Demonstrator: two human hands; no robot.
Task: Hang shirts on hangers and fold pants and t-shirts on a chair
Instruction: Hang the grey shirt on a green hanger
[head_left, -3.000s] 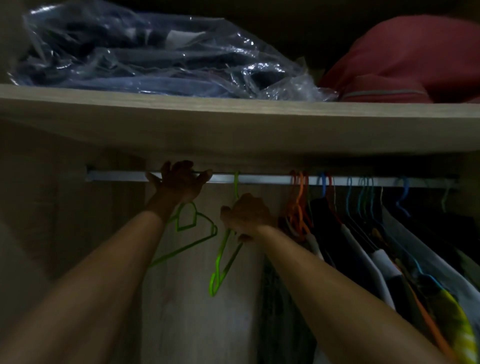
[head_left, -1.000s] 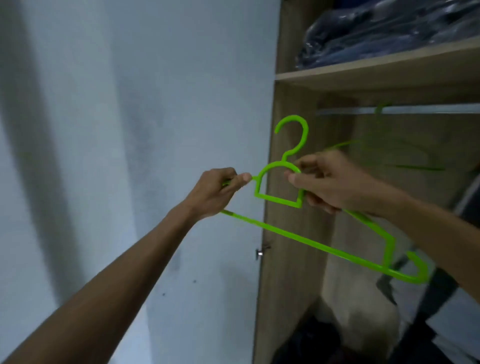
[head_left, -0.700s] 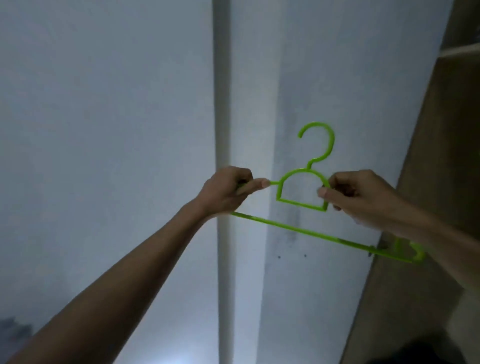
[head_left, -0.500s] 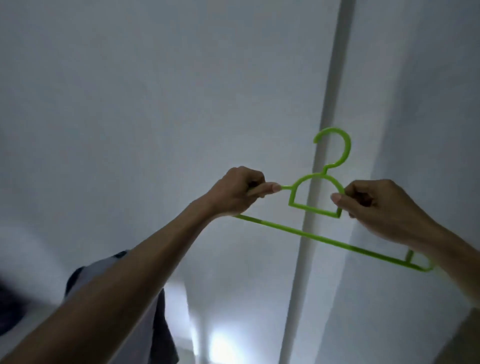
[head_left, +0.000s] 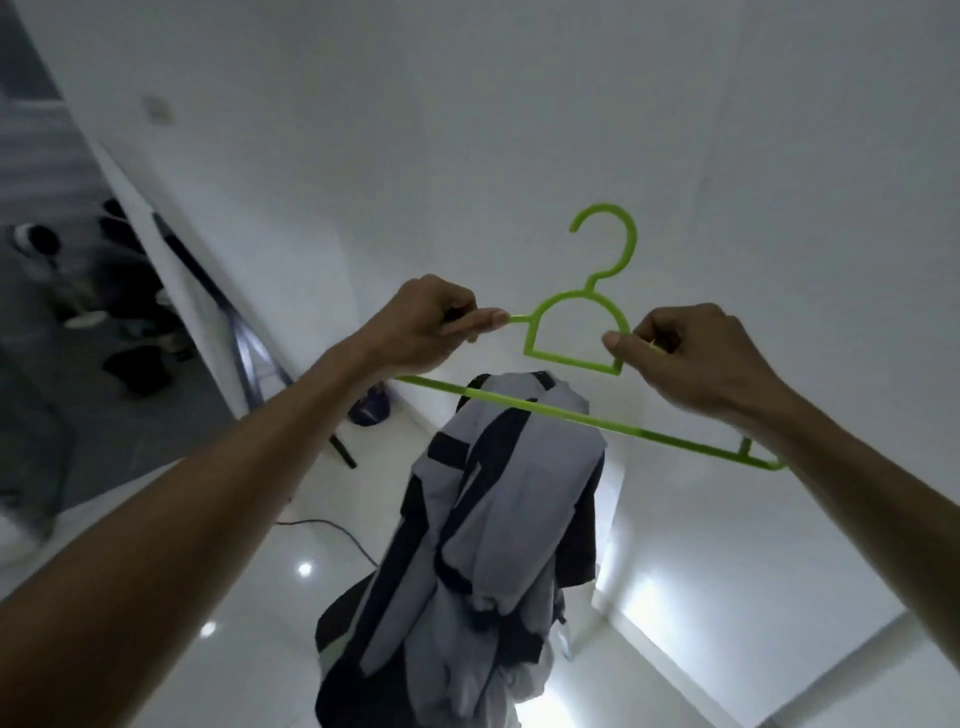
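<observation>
I hold a bright green plastic hanger (head_left: 582, 332) up in front of me, hook upward. My left hand (head_left: 421, 330) grips its left shoulder arm, thumb stretched along the bar. My right hand (head_left: 691, 358) pinches the right shoulder arm beside the neck loop. Below and behind the hanger stands a chair (head_left: 337, 623) with grey and black clothes (head_left: 498, 519) heaped over its backrest. The chair's back is mostly hidden under the clothes.
A white wall fills the upper view, and a glossy white tiled floor (head_left: 270, 566) lies around the chair. An open doorway at the left shows a dark area with shoes (head_left: 36, 244). A dark cable (head_left: 332, 530) runs across the floor near the chair.
I took the hanger off the wardrobe rail and turned left, away from the wardrobe. The chair with the clothes has come into view below the hanger. Both hands keep their hold.
</observation>
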